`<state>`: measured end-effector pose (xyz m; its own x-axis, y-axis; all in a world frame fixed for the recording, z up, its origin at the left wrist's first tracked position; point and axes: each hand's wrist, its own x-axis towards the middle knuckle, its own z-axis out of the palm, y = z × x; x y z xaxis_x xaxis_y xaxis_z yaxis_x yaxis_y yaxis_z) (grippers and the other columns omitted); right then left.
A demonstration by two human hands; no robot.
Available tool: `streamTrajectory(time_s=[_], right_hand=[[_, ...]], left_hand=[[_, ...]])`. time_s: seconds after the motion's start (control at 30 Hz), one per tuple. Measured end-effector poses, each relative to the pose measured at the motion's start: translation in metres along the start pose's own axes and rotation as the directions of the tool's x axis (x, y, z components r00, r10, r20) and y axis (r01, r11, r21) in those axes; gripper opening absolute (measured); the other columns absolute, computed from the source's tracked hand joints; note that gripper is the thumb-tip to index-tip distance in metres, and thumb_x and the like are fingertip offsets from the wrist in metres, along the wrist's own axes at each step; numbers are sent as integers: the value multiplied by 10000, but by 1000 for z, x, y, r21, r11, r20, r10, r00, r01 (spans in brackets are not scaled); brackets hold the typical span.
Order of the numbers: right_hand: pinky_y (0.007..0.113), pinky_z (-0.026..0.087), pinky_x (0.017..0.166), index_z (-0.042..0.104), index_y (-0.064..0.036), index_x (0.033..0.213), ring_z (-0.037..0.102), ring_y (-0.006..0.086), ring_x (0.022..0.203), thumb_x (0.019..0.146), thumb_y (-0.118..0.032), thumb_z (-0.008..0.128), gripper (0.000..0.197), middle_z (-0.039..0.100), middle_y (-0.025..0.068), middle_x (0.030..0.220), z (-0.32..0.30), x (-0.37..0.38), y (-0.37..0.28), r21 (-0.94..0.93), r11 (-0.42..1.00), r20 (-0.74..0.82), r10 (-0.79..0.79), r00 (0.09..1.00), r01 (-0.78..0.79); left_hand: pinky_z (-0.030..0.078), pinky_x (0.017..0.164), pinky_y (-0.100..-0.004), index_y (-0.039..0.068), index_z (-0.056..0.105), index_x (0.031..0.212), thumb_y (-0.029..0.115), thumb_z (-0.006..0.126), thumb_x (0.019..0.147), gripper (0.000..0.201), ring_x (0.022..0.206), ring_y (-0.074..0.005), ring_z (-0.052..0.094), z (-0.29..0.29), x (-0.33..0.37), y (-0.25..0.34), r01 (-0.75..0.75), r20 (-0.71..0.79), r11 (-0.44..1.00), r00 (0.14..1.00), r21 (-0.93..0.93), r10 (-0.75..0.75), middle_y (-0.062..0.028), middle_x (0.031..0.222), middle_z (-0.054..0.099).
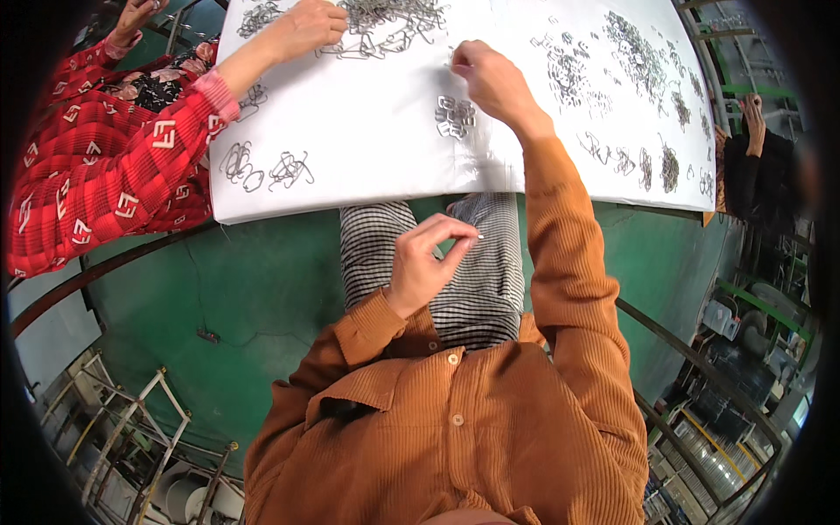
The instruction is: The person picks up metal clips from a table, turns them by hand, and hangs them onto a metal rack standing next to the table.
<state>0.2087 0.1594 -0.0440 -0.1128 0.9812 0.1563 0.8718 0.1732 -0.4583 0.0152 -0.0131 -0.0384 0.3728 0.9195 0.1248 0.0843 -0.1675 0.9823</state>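
The left hand (pixel 426 262), at the centre of the dial, pinches a small pale, metallic-looking piece (pixel 479 236) between thumb and forefinger, held above the lap; the right hand (pixel 490 74), at 1 o'clock from it, has its fingers curled together low over the table, and whether anything is caught between them I cannot tell. Just past 12 o'clock from the left hand, and nearer than the right fingertips, lies a small pile of flat metal clips (pixel 454 118) on the white-covered table (pixel 367 131); the held piece is well apart from it, over the striped trousers (pixel 472 302); a loosened pinch could drop it into their folds or onto the green floor (pixel 262 289). The right wrist hangs beside the pile; a low sweep of that arm could scatter the clips. At 11 o'clock a co-worker's hand (pixel 302 31) is beside a heap of bent wire hooks (pixel 376 13); these overlap, so pulling one could drag others along; more wire hooks (pixel 289 169) lie at 10 o'clock, near the edge, where a brush of the red sleeve (pixel 162 131) could push them off; at 1 o'clock, loose metal pieces (pixel 567 77) lie scattered, easily mixed if knocked.
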Motion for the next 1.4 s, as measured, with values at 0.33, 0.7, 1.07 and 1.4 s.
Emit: streamTrajectory(time_s=[0.33, 0.7, 1.07, 1.4], right_hand=[[189, 479, 477, 630, -12, 928, 665, 117, 657, 869, -46, 682, 86, 685, 76, 819, -40, -206, -52, 922, 148, 286, 361, 888, -358], [195, 467, 698, 685, -39, 850, 582, 92, 888, 801, -71, 748, 86, 617, 30, 973, -9, -208, -48, 950, 212, 135, 382, 914, -229], [280, 489, 820, 624, -8, 837, 597, 137, 886, 824, 2, 693, 72, 632, 57, 904, -10, -207, -57, 975, 181, 56, 371, 927, -131], [288, 489, 774, 636, -15, 817, 619, 163, 831, 791, -2, 710, 80, 648, 64, 871, -9, -209, -61, 912, 402, -60, 335, 940, -85]], left_hand=[[549, 820, -255, -30, 652, 977, -50, 649, 861, 118, 901, -148, 667, 6, -4, -5, 289, 12, 937, 956, -194, -293, -80, 960, 677], [545, 837, -265, -43, 664, 966, -74, 659, 842, 127, 913, -147, 656, 11, 0, 11, 223, -19, 973, 974, -67, -224, -101, 958, 675], [539, 799, -272, -46, 665, 969, -71, 677, 822, 149, 896, -163, 661, -7, 19, 6, -39, 43, 972, 999, 234, 30, -116, 953, 685], [551, 713, -293, 46, 714, 985, 60, 694, 822, 165, 799, -201, 683, -5, 124, -55, -134, -65, 706, 967, 695, 248, -111, 832, 677]])
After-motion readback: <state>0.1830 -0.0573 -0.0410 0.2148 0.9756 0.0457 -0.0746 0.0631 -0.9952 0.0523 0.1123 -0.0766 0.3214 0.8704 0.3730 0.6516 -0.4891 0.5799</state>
